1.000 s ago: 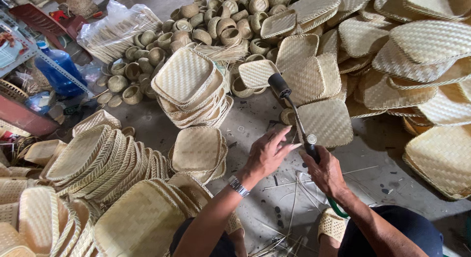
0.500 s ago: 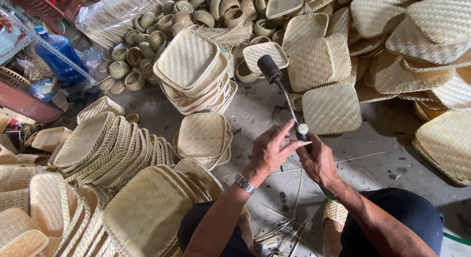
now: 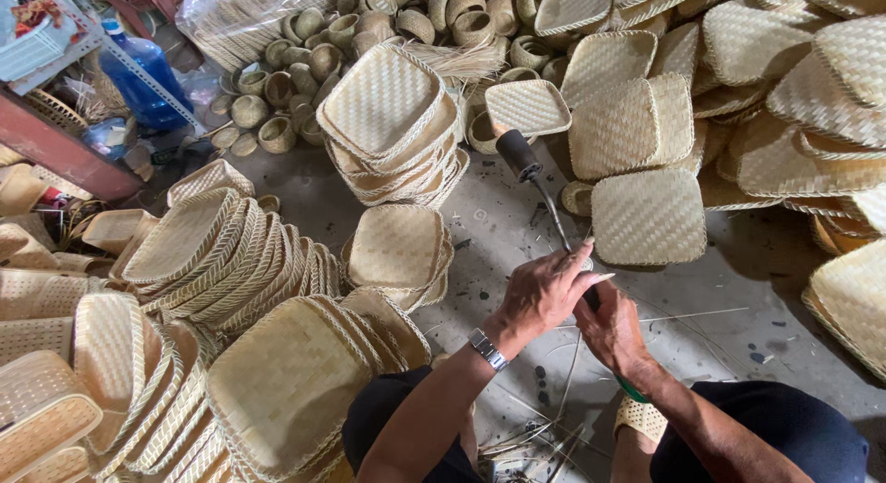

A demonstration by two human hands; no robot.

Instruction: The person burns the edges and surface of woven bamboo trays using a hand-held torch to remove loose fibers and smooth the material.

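Both hands clamp a metal rod.
Left hand (image 3: 544,294) and right hand (image 3: 611,328) grasp the black-handled rod (image 3: 544,197), handle toward 11 o'clock.

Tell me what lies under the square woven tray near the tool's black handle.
The square woven bamboo tray tops a stack of similar trays, whose rims show. The grey concrete floor beneath the stack is covered.

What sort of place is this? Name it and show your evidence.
Likely a basket-weaving workshop: stacks of woven square trays, small round baskets heaped on the concrete floor, and loose strips under both hands.
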